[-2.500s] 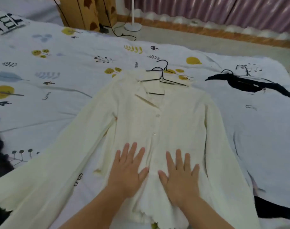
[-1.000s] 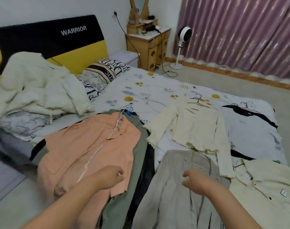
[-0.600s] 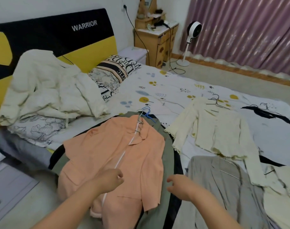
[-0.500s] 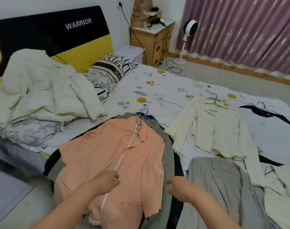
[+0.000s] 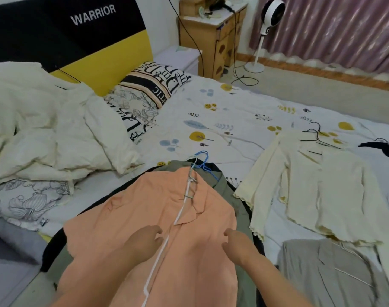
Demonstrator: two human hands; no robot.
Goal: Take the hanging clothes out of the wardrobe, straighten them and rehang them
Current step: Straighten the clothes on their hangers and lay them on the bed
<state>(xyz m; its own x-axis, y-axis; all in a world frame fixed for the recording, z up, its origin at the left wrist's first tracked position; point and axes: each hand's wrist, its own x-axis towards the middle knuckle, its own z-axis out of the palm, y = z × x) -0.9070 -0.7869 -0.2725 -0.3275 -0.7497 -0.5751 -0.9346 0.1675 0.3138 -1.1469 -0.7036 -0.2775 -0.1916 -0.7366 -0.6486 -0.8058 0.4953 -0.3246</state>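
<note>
An orange jacket [image 5: 127, 220] on a white hanger [image 5: 184, 204] lies on top of a pile at the bed's near edge, over an olive garment [image 5: 237, 202] with a blue hanger [image 5: 203, 160]. My left hand [image 5: 144, 240] hovers over the jacket's left front with fingers curled. My right hand [image 5: 237, 242] is over its right front, fingers also curled, holding nothing that I can see. To the right lies a cream cardigan [image 5: 326, 191] spread flat with a black hanger [image 5: 317, 136]. A grey jacket [image 5: 317, 273] lies at the lower right.
A crumpled cream duvet [image 5: 45, 125] and pillows [image 5: 149, 91] fill the bed's head end under a black and yellow headboard [image 5: 78, 36]. A wooden nightstand [image 5: 211, 29], a standing fan [image 5: 271, 16] and purple curtains [image 5: 344, 27] are beyond. A black garment [image 5: 379, 147] lies far right.
My view swung from the cream cardigan, which I was smoothing, to the pile on the left. Both hands moved left from the grey jacket onto the orange jacket.
</note>
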